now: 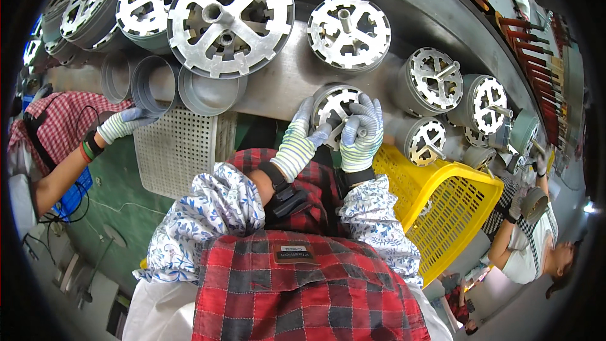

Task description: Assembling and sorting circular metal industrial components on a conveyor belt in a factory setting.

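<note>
Directly in front of me, at the near edge of the metal bench, is a grey cylinder with a slotted metal disc on top. My left hand, in a striped knit glove, grips its left side, with the thumb lying across the disc. From the right, my right hand, gloved alike, curls over the disc near its middle. A short metal rod shows between the hands, and the right fingertips partly hide it. The cylinder's lower part is hidden.
Larger grey cylinders with slotted discs, such as one big one, line the metal bench. Open grey rings stand left, above a white perforated crate. A yellow basket is at my right. Co-workers' hands show on both sides.
</note>
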A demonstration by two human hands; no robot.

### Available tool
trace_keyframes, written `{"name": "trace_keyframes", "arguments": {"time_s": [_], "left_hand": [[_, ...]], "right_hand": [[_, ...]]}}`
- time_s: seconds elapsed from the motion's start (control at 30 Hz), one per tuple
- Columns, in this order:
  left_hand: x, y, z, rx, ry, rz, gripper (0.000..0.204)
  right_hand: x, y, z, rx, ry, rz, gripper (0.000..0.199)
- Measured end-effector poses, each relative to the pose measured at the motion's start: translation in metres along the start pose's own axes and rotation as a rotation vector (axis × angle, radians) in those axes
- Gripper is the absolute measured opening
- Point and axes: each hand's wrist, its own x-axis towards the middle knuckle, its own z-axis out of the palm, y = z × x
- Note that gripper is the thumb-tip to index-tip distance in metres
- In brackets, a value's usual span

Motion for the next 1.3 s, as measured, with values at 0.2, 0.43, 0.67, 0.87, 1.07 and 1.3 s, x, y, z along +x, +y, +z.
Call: {"name": "trace_keyframes", "arguments": {"time_s": [0.2, 0.43, 0.67, 0.87, 1.07, 1.3], "left_hand": [[0.001, 0.014, -0.003, -0.01, -0.014, -0.04, 0.069], [0.011, 0.002, 0.003, -0.146, -0.022, 0.013, 0.067], [0.008, 0.021, -0.019, -0.005, -0.099, 0.021, 0.073], [0.02, 0.003, -0.029, 0.049, -0.19, 0.156, 0.074], [0.029, -0.026, -0.023, -0.009, -0.212, 0.164, 0.068], [0.033, -0.02, -0.032, -0.423, -0.344, -0.03, 0.06]], "right_hand": [[-0.002, -0.002, 0.001, 0.041, 0.035, 0.008, 0.004], [-0.005, 0.004, 0.002, -0.055, 0.015, -0.039, 0.009], [-0.01, 0.006, 0.002, 0.292, 0.098, 0.359, 0.01], [0.002, -0.003, 0.006, -0.053, 0.036, -0.004, 0.013], [0.021, -0.024, -0.008, 0.423, 0.205, 0.378, 0.012], [0.012, -0.015, -0.003, 0.05, 0.042, -0.02, 0.009]]}}
